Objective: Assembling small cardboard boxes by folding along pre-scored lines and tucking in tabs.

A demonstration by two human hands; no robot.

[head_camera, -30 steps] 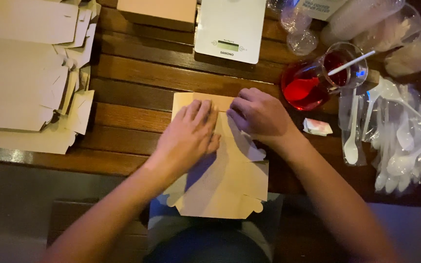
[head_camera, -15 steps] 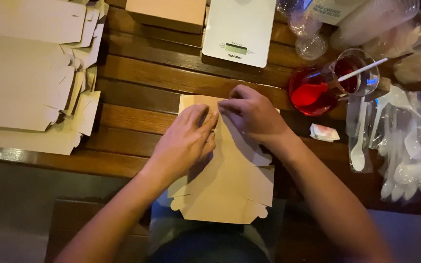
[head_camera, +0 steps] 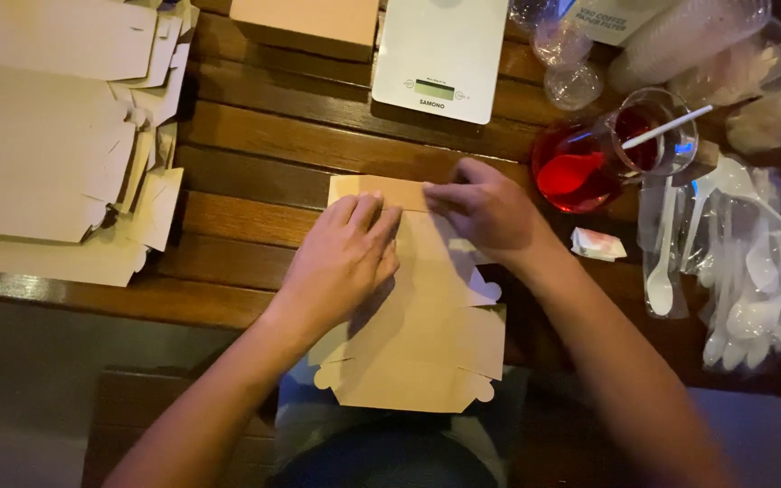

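Observation:
A flat brown cardboard box blank lies across the front edge of the slatted wooden table, its near end hanging over my lap. My left hand presses palm down on the blank's upper middle, fingers together. My right hand rests on the blank's far right part, its fingertips pinching a folded flap near the far edge. The flap's strip shows beyond my left fingers.
A stack of flat cardboard blanks fills the left side. A folded brown box and a white kitchen scale stand at the back. A glass jug of red liquid, bagged white plastic spoons and clear cups sit on the right.
Both hands have stayed on the blank. My right hand's fingers have shifted along the far flap, and the view has moved slightly.

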